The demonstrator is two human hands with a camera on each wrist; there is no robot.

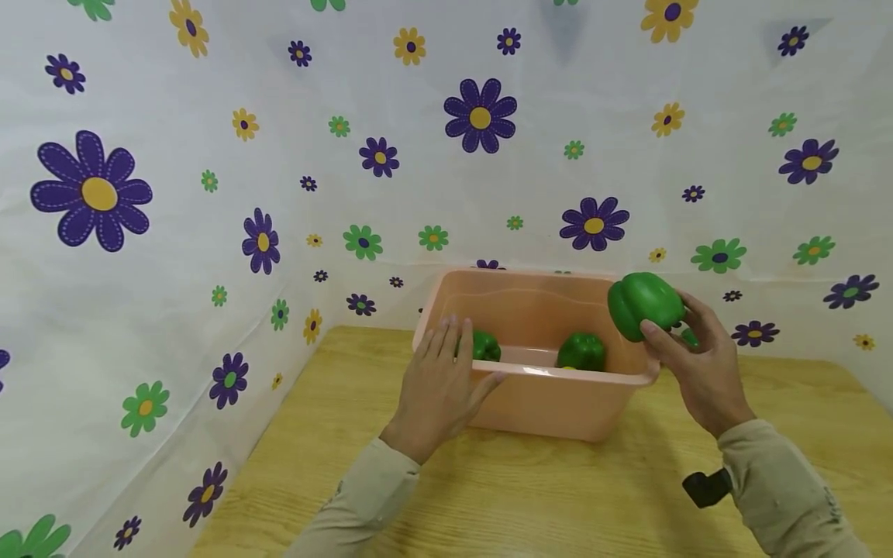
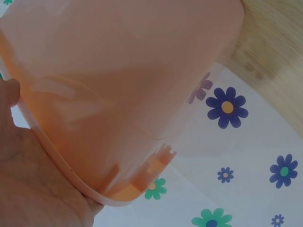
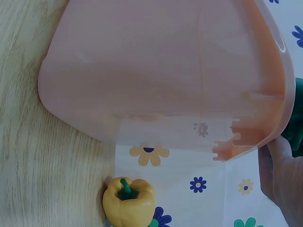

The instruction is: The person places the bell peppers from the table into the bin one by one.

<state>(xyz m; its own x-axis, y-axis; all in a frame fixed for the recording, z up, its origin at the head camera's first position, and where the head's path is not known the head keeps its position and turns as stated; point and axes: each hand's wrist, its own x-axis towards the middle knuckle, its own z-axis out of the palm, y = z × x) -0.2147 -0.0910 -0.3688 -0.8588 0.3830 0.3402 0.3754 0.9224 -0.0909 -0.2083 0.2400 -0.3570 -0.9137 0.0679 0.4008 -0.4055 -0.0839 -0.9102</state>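
Tabletop (image 1: 530, 496), wood-grained, beneath and in front of a peach plastic tub (image 1: 551, 407). Left hand (image 1: 439, 387), fingers straight, thumb spread, laid over the tub's near-left rim; no pepper held. Inside the tub: yellow sliver (image 1: 568, 368) behind the near rim, too hidden to identify; left green bell pepper (image 1: 487, 346); right green bell pepper (image 1: 581, 353). Right hand (image 1: 708, 376), thumb and fingers curled about a third green bell pepper (image 1: 649, 302), above the tub's right rim; contact with that rim cannot be told. Yellow bell pepper (image 3: 129, 203), green-stemmed, beside the tub's right end. Flower-print sheet (image 1: 432, 186), behind the tub. Handling, as judged: firm grip for smooth skin, held pepper raised clear of the rim, left hand bracing the tub against sliding.
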